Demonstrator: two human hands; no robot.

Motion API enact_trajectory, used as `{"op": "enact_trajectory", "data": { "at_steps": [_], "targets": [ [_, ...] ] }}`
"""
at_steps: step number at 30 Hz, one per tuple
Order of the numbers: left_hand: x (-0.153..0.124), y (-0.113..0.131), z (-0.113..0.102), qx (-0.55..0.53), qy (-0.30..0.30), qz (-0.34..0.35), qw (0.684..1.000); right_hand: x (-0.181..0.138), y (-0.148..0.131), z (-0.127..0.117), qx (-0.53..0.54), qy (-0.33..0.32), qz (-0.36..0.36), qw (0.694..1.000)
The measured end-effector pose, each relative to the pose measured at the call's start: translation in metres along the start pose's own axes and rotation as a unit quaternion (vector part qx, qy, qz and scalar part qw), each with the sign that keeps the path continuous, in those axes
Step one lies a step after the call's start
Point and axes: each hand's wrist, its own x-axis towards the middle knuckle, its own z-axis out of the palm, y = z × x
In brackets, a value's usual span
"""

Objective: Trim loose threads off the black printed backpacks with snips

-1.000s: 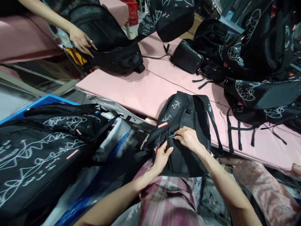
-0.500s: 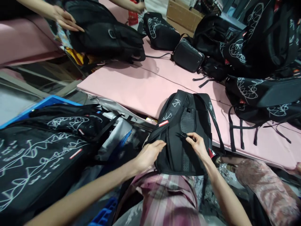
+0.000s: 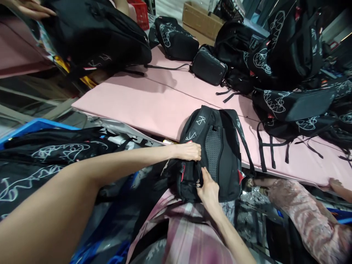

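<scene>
A black backpack (image 3: pixel 227 165) stands before me at the table's edge, its back panel and perforated mesh strip towards me. My left hand (image 3: pixel 189 151) is closed like a fist on its left shoulder strap (image 3: pixel 195 128), which carries white line drawings. Just below, my right hand (image 3: pixel 209 187) presses against the back panel beside the strap, fingers bent. A small dark, partly shiny thing shows at its thumb, too hidden to name. Red tabs (image 3: pixel 241 176) stick out at the pack's side.
A pink-topped table (image 3: pixel 129 99) runs across. Black bags (image 3: pixel 297 104) with white scribbles are piled at right, near a cardboard box (image 3: pixel 202 22). More bags fill a blue crate (image 3: pixel 41 124) at left. A co-worker's hand (image 3: pixel 35 9) touches another backpack (image 3: pixel 101 36); a patterned sleeve (image 3: pixel 299 209) shows at right.
My left hand has moved up and closed on the strap. My right hand, earlier with a small black tool, has moved left and down. The co-worker's backpack has turned and shifted left in view.
</scene>
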Motion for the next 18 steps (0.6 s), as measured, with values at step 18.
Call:
{"op": "enact_trajectory", "data": {
  "at_steps": [18],
  "targets": [
    [-0.002, -0.001, -0.005, 0.092, 0.028, 0.009, 0.995, -0.003, 0.034, 0.001, 0.365, -0.024, 0.065, 0.928]
  ]
}}
